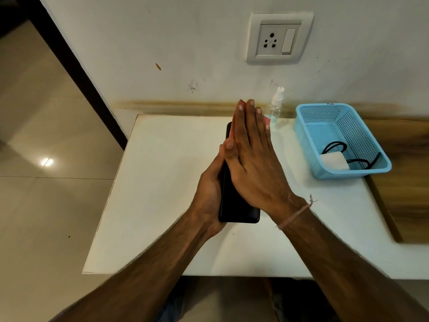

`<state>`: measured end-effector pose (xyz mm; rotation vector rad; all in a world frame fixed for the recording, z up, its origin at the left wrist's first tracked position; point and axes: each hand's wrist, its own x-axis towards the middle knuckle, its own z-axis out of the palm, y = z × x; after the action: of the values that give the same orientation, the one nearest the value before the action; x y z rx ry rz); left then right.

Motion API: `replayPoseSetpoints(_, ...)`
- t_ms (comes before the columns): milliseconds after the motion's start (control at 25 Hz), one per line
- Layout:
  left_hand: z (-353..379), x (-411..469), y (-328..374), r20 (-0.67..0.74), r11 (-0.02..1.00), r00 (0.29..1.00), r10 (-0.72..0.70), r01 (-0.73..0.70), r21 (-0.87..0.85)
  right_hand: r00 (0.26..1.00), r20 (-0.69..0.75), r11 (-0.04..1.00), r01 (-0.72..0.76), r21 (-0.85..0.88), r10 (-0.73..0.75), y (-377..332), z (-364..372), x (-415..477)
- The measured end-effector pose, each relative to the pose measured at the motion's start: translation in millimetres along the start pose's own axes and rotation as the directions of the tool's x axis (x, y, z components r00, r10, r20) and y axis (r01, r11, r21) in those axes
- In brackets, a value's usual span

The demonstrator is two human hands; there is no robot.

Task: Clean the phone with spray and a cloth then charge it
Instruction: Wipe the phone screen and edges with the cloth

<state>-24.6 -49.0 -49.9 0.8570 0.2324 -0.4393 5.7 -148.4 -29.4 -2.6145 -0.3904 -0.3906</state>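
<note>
A black phone (236,201) stands on its long edge above the white table (162,182), held from the left by my left hand (210,194), whose thumb curls over its top edge. My right hand (253,156) lies flat with straight fingers against the phone's right face, pressing a pink cloth (267,120) onto it; only a corner of the cloth shows past the fingers. A small clear spray bottle (276,108) with a white nozzle stands at the back of the table by the wall. A white charger with a black cable (336,159) lies in the blue basket (301,126).
A wall socket with a switch (278,39) sits above the table. The blue perforated basket stands at the right rear. A wooden surface (406,170) lies beyond the table's right side. Tiled floor (46,159) stretches to the left.
</note>
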Motion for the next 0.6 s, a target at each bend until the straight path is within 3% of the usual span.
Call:
replayPoseSetpoints(400,-18,3,11,0.050,0.993,0.999,-0.003,0.009,-0.121,0.982,0.145,0.993,0.121,0.015,-0.122,-21,6,-36)
replayPoseSetpoints(600,-25,8,25,0.066,0.980,0.995,-0.070,0.081,-0.179,0.954,0.244,0.984,0.177,0.008,-0.174,-34,8,-63)
